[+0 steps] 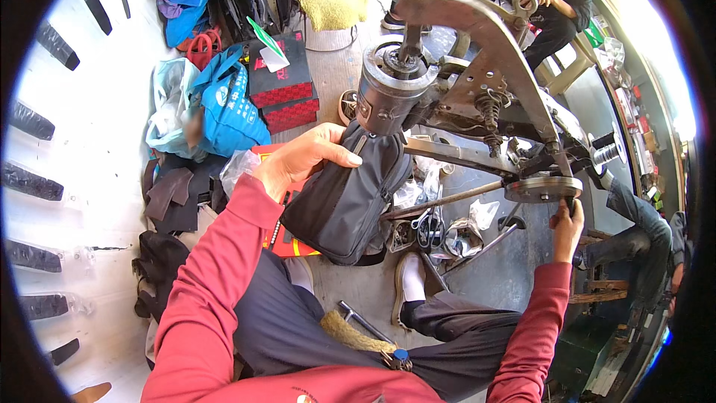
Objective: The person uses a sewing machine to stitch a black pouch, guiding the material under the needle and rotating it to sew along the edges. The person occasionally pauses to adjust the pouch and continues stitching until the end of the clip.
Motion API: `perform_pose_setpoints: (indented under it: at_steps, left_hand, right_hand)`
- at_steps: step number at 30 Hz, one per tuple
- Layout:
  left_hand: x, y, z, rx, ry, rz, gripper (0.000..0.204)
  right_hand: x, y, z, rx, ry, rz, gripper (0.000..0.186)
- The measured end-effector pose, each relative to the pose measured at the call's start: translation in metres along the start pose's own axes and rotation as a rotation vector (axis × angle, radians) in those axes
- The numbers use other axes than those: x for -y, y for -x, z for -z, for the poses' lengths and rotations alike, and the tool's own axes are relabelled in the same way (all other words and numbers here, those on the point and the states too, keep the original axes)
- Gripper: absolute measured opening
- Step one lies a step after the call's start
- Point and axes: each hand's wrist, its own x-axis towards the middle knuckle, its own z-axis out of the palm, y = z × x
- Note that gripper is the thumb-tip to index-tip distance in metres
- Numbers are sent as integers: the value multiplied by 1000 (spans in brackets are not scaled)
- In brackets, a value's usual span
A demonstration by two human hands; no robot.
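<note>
My left hand (309, 155) grips the upper end of a black backpack (339, 213), thumb on top of the fabric and fingers beneath. The backpack hangs tilted, its top end right under the round metal head (395, 89) of an old hand-cranked sewing machine (514, 52). I cannot make out the needle in the fabric. At the machine's right, my right hand (567, 233) is closed at the rim of a metal hand wheel (538, 189), round what looks like its small crank handle. Part of that handle is hidden by my fingers.
Scissors (430, 228) and plastic-wrapped bits lie on the floor beyond my feet. To the left are a blue bag (233, 108) and stacked black-and-red boxes (277, 78). A hammer-like tool (365, 321) lies by my lap. People sit at the far side; shelves (641, 127) line the right.
</note>
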Motion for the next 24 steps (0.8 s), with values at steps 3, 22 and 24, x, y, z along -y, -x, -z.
perform_pose_setpoints:
  at_steps: [3,22,24]
  left_hand:
    - [-1,0,0,8,3,5,32]
    - [-1,-6,4,15,-29,-17,38]
    - [-1,-6,4,-4,-24,23,39]
  right_hand:
    - [-36,-2,-15,68,-51,-31,11]
    - [26,10,1,60,-47,123,15]
    - [-6,-1,1,35,-9,-12,10]
